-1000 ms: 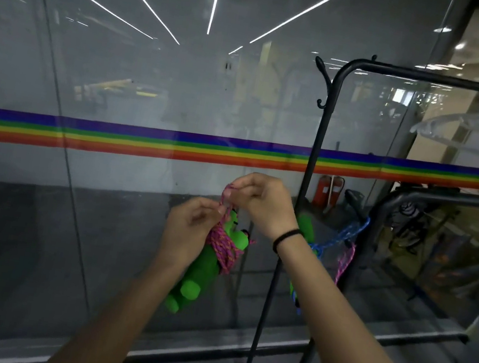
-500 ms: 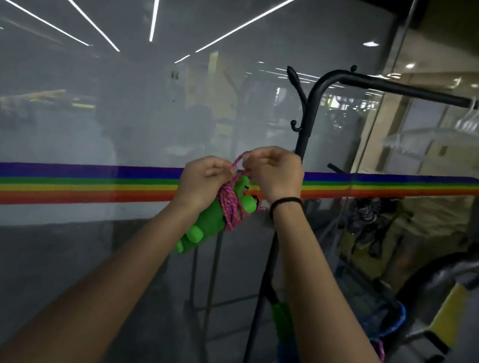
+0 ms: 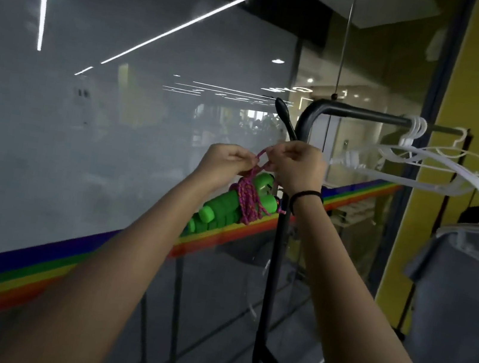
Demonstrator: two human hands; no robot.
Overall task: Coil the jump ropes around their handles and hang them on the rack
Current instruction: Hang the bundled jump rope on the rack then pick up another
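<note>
Beside the rack's hook, left hand and right hand, raised, pinch the pink rope's loop above green handles.

Left hand: raised, fingertips pinched on a loop of pink braided jump rope cord. Right hand: raised, also pinching the loop, thin black wristband on the wrist. Cord: wound around a pair of bright green ribbed plastic handles, which hang tilted beneath both hands. Black metal tube rack: upright post just behind the right hand, curved side hook above it. White plastic hangers: on the rack's top bar. Frosted glass wall with rainbow stripe: behind.
</note>
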